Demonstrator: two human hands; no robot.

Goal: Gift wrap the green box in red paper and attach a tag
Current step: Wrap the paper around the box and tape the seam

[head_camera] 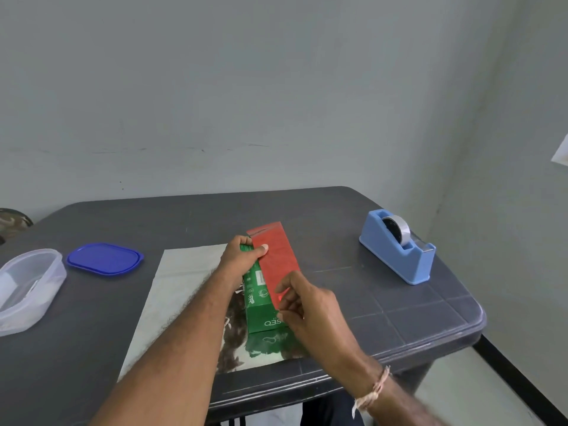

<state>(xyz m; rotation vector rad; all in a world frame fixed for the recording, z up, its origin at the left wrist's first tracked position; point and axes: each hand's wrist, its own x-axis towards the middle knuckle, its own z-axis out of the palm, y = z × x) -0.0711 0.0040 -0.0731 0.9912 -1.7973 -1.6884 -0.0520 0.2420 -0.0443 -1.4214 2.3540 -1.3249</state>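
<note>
With the green box (258, 305) lying mid-table, the left hand (242, 256) pinched the red paper (276, 253) flap onto its far end and the right hand (307, 305) pinched the flap's near edge, so a strip from the tape dispenser (396, 247) looked needed next

Green box (261, 298), red paper (278, 256) with silvery underside, blue lid (105, 259), light-blue tape dispenser (399, 250), dark grey table (399, 305)

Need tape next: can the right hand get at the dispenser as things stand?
Probably yes: nothing stands between the right hand and the dispenser, though it pinches the red paper and must let go first.
</note>
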